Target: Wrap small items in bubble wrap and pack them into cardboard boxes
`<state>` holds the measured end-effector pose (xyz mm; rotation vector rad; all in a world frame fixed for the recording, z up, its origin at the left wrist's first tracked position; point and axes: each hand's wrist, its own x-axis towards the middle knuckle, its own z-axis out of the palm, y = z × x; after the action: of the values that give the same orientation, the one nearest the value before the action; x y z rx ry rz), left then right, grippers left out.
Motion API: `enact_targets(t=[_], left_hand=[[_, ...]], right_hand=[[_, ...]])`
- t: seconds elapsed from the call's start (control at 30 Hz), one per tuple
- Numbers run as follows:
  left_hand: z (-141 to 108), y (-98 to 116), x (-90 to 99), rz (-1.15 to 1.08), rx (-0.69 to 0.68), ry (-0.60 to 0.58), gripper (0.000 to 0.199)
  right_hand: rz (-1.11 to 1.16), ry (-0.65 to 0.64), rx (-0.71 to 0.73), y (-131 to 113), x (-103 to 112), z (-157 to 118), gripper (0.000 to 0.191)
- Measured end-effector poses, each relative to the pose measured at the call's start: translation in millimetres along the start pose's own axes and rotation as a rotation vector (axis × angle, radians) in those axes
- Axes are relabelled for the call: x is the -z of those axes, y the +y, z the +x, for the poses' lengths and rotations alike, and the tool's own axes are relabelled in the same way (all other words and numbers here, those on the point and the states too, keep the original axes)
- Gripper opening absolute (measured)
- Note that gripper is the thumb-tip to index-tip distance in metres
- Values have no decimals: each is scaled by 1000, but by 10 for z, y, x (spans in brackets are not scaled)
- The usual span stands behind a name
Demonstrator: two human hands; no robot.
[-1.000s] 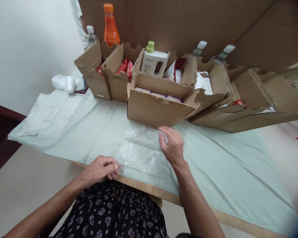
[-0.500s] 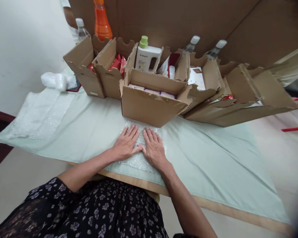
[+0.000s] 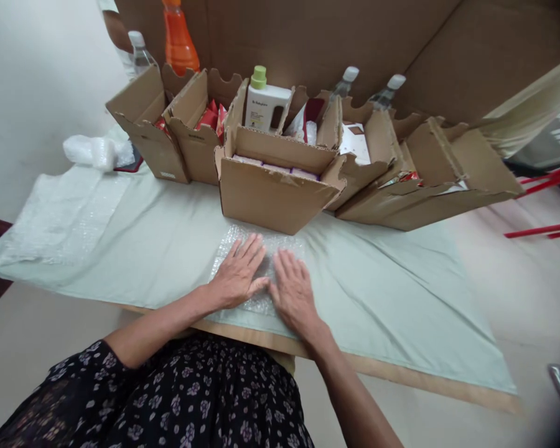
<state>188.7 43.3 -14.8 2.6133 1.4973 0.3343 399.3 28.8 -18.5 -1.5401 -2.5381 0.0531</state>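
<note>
A sheet of clear bubble wrap (image 3: 260,303) lies flat on the pale green cloth (image 3: 373,280), close to the table's front edge. My left hand (image 3: 239,272) is over its left part, palm down with the fingers stretched out. Over its right part is my right hand (image 3: 293,289), also palm down, fingers extended and slightly blurred. The two thumbs come close together above the wrap. Neither hand grips anything. Just behind the wrap stands a cardboard box (image 3: 270,199) with small white and purple packs inside.
More open cardboard boxes (image 3: 200,152) stand in a row behind, holding red packets and a white bottle (image 3: 266,107) with a green cap. An orange bottle (image 3: 180,43) and clear bottles are farther back. Other bubble wrap (image 3: 65,214) lies at the left.
The view has shifted, so the boxes appear farther left. My hands have moved slightly right relative to the bubble wrap, uncovering more of its left side.
</note>
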Motion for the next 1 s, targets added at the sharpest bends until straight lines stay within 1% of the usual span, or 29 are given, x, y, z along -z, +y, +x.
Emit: enact_targets(t=[0.07,0.1,0.17,0.23,0.3,0.33,0.4,0.47,0.53,0.6,0.67,0.77,0.87,0.93,1.0], left_hand=[[-21,-39,-10,5,-17,-66,68],[-42,-83,-10,16,1,-94,67],[-107,-198,3,44,71,-115,67],[-187,-301,32,61,151,-104,67],[-260,-342,62,60,212,-86,66],[-289,-332,73,56,233,-74,66],[-327,-261,87,44,229,-50,65],[-350,-158,90,29,166,-44,65],[-378,-81,90,17,98,-70,65],[-431,-70,94,14,84,-105,64],[-518,-126,108,13,94,-119,64],[-679,-258,139,-4,87,-106,62],[-785,-334,152,-37,85,-81,64],[-799,-337,152,-64,89,-71,71],[-785,-317,162,-94,67,-85,80]], right_hand=[[34,-55,61,-101,-48,26,59],[40,-66,55,-94,-71,26,60],[34,-54,-7,23,-102,-10,64],[18,-21,-80,197,-106,-87,65],[2,21,-136,320,-82,-180,63],[-6,46,-158,338,-63,-221,63],[-13,92,-179,281,-21,-277,62],[-1,98,-132,147,11,-300,61],[26,54,-25,29,32,-319,58],[45,13,58,0,54,-378,56],[63,10,80,67,99,-499,57],[105,13,85,206,207,-742,59],[111,3,111,200,286,-890,52],[87,48,122,125,280,-877,42],[67,144,141,52,245,-797,33]])
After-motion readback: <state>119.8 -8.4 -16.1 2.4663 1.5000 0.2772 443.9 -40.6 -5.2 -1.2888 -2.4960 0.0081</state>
